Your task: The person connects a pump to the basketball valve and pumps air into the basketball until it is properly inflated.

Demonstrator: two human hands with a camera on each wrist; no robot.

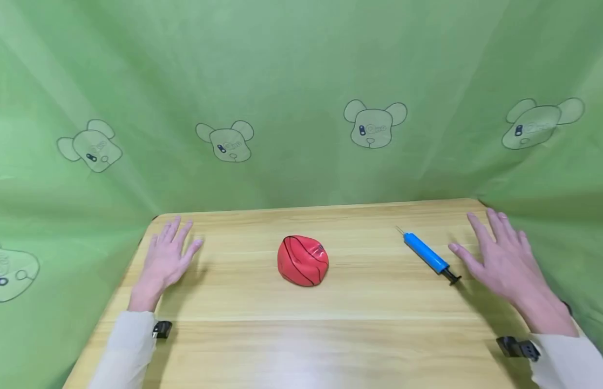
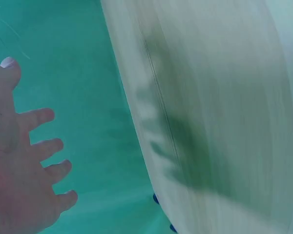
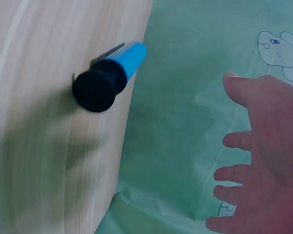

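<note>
One crumpled ball, one blue pump

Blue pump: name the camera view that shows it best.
The head view: it shows the blue pump whole, from thin tip to black handle. The right wrist view catches it nearly end-on, foreshortened, handle foremost; the left wrist view lacks it.

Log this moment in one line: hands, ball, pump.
left hand: holds nothing | right hand: holds nothing, nearest pump | ball: creased, on table between hands
</note>
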